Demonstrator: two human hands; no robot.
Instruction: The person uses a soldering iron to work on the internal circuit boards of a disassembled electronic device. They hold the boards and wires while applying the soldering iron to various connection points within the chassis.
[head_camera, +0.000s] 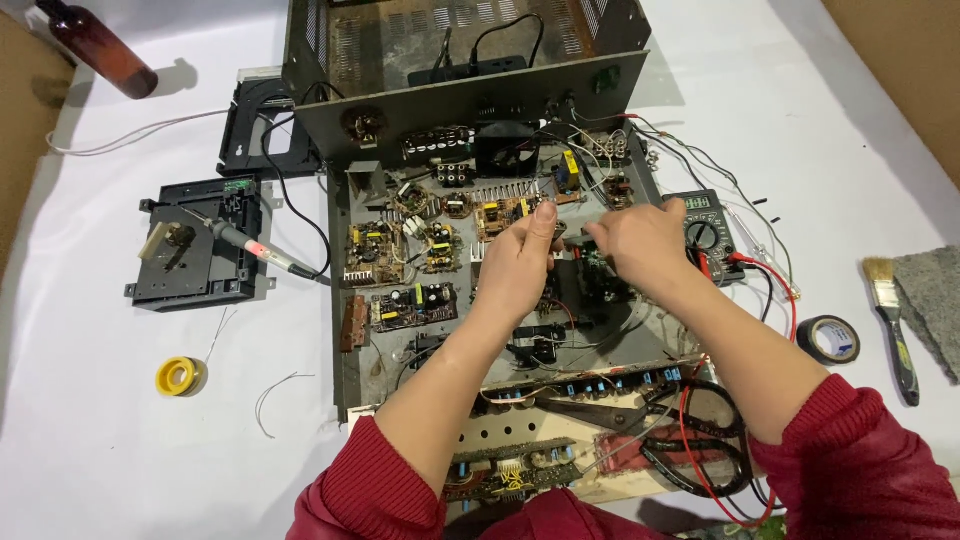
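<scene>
An opened grey metal chassis (352, 372) lies on the white table, filled with several small circuit boards (412, 306) and wiring. My left hand (520, 262) hovers over the middle of the chassis, fingers pinched together near a small part. My right hand (640, 243) is just to its right, fingers closed over a dark green board (598, 270). What either hand pinches is too small to make out. Both sleeves are dark red.
A multimeter (706, 232) with red and black leads lies right of the chassis. Black scissors (690, 432) rest at the near edge. A soldering iron (262, 251) sits on a black tray at left, with yellow tape (178, 376), black tape (832, 338), a brush (890, 318) and a brown bottle (98, 44).
</scene>
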